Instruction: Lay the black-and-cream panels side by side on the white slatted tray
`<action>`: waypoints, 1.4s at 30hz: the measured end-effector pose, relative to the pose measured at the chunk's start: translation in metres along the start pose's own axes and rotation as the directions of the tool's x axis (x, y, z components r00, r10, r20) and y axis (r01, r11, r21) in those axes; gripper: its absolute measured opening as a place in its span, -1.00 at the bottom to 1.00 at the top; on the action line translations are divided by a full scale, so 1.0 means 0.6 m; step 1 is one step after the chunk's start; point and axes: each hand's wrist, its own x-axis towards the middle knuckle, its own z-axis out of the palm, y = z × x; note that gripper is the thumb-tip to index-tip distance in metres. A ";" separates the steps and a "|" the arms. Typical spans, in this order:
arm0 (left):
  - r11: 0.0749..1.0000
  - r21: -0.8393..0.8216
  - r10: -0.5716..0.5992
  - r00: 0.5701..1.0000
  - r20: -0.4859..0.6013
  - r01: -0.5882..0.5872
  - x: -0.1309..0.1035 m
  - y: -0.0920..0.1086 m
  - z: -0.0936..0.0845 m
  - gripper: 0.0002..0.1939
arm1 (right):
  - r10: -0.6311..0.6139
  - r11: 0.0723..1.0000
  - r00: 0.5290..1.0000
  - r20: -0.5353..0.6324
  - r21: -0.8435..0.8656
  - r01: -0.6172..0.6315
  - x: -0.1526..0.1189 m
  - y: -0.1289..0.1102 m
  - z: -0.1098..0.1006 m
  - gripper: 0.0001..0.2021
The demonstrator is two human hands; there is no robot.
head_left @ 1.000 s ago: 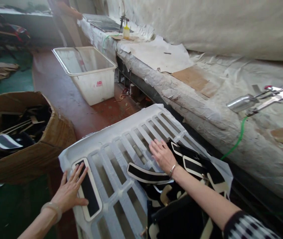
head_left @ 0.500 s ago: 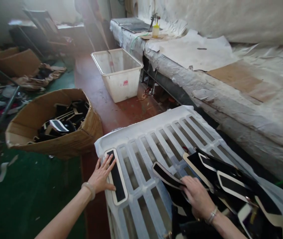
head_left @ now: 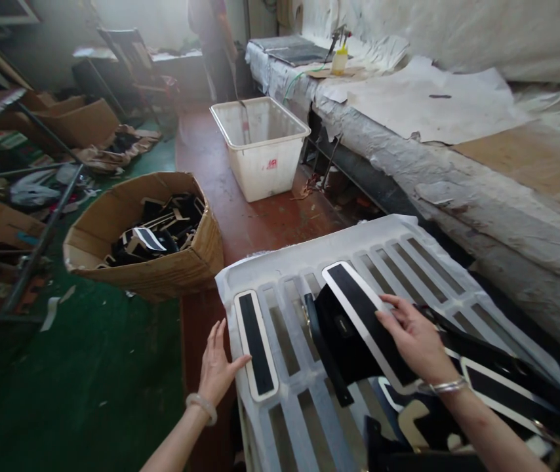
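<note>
Evidently a laying-out step was in hand: black panels with pale borders being set flat on a white slatted rack (head_left: 388, 252); left hand (head_left: 217, 367) spread open, fingers flat, thumb touching the edge of a narrow panel (head_left: 256, 344) that lay along a slat near the rack's left edge; nothing gripped by that hand, a pale bangle at its wrist. Right hand (head_left: 415, 337) held a wider panel (head_left: 359, 314), fingers pressed on its upper face, thumb hidden beneath; the wider panel was tilted, one end raised over the middle slats, a black flap hanging under it. Judged: the next move would call for lowering it level beside the narrow panel, edges parallel to the slats, with no overlap.

Materials: panels rounded-rectangular, matte black centres, smooth cream rims, seemingly stiff sheet; rack moulded plastic, long open slots, faintly glossy; a heap of similar pieces (head_left: 506, 393) lay jumbled at the rack's right end, just under the right forearm. Cardboard box (head_left: 181, 262) on the green floor, well left of the rack, soft-walled and bulging, full of black offcuts; white plastic tub (head_left: 260, 141) beyond, on red floor; long bench (head_left: 457, 177) to the right, crusted with pale wrinkled covering and brown paper; a person stood far off at its end.
</note>
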 end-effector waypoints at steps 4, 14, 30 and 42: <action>0.977 0.100 0.190 0.981 -0.034 -0.186 -0.004 0.015 -0.005 -0.34 | 0.092 0.964 0.996 0.004 -0.251 -0.088 0.000 0.063 0.082 -0.54; 0.731 0.315 0.598 0.790 0.134 -0.606 0.030 -0.016 -0.006 -0.43 | 0.089 0.822 0.995 -0.040 -0.562 -0.096 -0.038 0.113 0.154 -0.13; 0.818 0.175 0.494 0.825 0.275 -0.548 0.033 -0.011 -0.030 -0.38 | -0.530 0.666 0.774 -0.348 -0.735 0.125 -0.036 -0.127 0.238 -0.34; 0.831 0.153 0.485 0.831 0.272 -0.535 0.032 -0.019 -0.030 -0.34 | -0.448 0.651 0.894 -0.023 -0.694 0.308 -0.118 -0.063 0.364 -0.13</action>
